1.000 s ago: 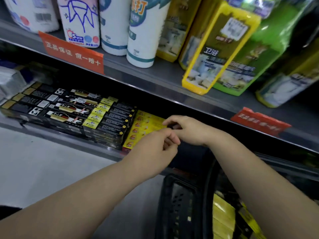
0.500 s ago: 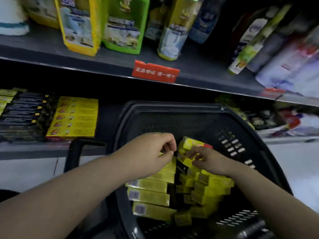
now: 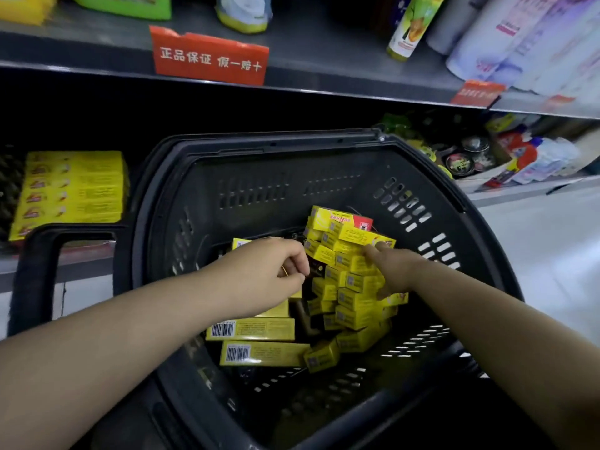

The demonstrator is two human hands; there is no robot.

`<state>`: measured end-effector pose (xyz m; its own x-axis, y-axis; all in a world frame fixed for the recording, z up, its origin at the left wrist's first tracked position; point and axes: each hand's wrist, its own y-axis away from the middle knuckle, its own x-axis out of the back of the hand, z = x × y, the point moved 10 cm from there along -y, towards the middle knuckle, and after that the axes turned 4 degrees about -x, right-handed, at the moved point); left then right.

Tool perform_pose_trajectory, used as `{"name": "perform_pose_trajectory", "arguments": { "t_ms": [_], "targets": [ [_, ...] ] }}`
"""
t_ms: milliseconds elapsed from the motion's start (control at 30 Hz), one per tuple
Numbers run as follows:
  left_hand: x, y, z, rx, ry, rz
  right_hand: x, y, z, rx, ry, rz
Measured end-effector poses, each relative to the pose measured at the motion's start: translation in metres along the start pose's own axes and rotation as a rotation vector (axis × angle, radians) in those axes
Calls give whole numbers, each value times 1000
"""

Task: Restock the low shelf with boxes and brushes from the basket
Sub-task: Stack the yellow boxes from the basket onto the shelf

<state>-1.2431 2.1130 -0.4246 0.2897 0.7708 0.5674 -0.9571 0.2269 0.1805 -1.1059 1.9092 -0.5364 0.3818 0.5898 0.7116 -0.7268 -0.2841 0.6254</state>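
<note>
A shop aisle: under a grey upper shelf with a red sign, a black basket stands against the low shelf. A heap of yellow boxes lies in its middle, and the hands are apart. The right hand, at 3 o'clock of the heap, lays straight fingers on the top boxes. The left hand, at 9 o'clock, curls its fingers down among them, and I cannot tell if it grips anything. A tidy stack of boxes sits on the low shelf at 9 o'clock of the basket.

Both forearms bare, reaching forward and down. The left hand is knuckles up, fingers curled in; the right hand is palm down, forefinger straight, thumb spread.
</note>
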Motion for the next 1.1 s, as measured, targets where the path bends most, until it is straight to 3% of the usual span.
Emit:
{"name": "perform_pose_trajectory", "arguments": {
  "t_ms": [133,233,333,467,600,667,733,800,867,1100],
  "targets": [
    [0,1,-7,59,84,18,34,16,-9,63,-127,117],
    [7,3,-17,129,151,73,90,37,-14,71,-546,269],
    [7,5,-28,239,313,98,119,59,-54,156,-1134,144],
    [-8,9,-38,379,807,125,140,74,-111,254,-1285,112],
    [-8,9,-45,447,1038,200,139,75,-106,309,-1463,36],
    [-5,9,-49,476,1094,243,124,63,-81,244,-1297,58],
    [-4,10,-51,493,1111,257,89,44,-56,146,-707,32],
    [-4,12,-51,502,1109,234,31,33,-35,63,-224,-185],
    [-7,13,-52,509,1120,207,-10,32,-24,23,-100,-328],
    [-3,17,-61,569,1119,249,-15,22,-51,146,212,-117]
  ]
}}
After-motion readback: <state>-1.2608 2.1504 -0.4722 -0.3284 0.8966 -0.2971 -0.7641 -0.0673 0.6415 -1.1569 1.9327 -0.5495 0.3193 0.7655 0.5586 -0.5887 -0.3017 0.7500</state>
